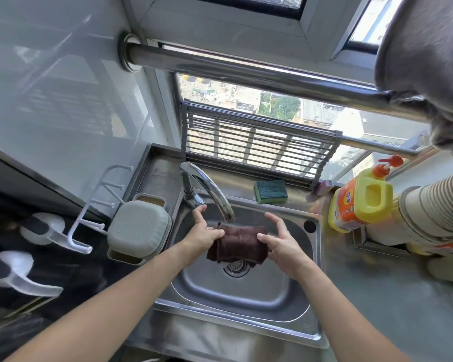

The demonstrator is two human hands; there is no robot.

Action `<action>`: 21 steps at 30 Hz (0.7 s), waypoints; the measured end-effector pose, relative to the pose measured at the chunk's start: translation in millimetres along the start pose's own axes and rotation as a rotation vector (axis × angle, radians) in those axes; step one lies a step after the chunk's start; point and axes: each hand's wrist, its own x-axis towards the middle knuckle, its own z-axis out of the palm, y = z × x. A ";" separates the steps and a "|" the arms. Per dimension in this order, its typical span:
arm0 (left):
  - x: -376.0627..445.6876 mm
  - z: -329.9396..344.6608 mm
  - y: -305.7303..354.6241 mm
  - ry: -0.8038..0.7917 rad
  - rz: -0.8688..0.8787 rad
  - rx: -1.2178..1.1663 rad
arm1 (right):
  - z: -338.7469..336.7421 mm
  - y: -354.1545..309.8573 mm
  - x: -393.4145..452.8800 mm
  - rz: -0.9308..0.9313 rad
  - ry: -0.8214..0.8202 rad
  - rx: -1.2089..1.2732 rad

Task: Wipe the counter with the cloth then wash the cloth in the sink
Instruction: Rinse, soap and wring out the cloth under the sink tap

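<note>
1. Centre of the frame: the brown cloth (237,242) is stretched between both hands, held up over the steel sink (293,307), directly above the drain strainer (236,266).
2. The left hand (203,239) pinches the cloth's left edge with thumb and curled fingers; its forefinger points up toward the base of the faucet (207,190).
3. The right hand (279,244) grips the cloth's right edge with the thumb, and the other fingers are spread and lifted off the fabric.
4. The faucet spout arcs down and ends just above the cloth's top edge. Whether water is running, I cannot tell.
5. Behind the sink, upper middle of the frame, a green and yellow sponge (270,191) lies on the ledge, just below a slatted metal rack (259,145) leaning against the window.
6. Right of the frame: a yellow and orange detergent bottle (361,202) stands on the counter (392,296), beside a stack of paper cups (434,207) lying on its side.
7. Left of the sink, a grey lidded box (139,228) sits next to a white hook rack (94,205).
8. Upper right: a grey cloth (426,61) hangs over a steel rail (246,67).
</note>
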 end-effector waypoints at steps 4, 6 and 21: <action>2.9 -1.4 -3.1 0.091 0.052 0.195 | -4.9 11.3 1.0 -0.059 -0.075 -0.256; -2.5 -5.2 -2.0 -0.046 0.077 0.139 | -7.7 10.3 2.4 -0.127 -0.017 -0.159; -4.0 -11.0 9.7 0.073 0.328 0.965 | -10.6 1.9 14.9 -0.351 0.160 -1.046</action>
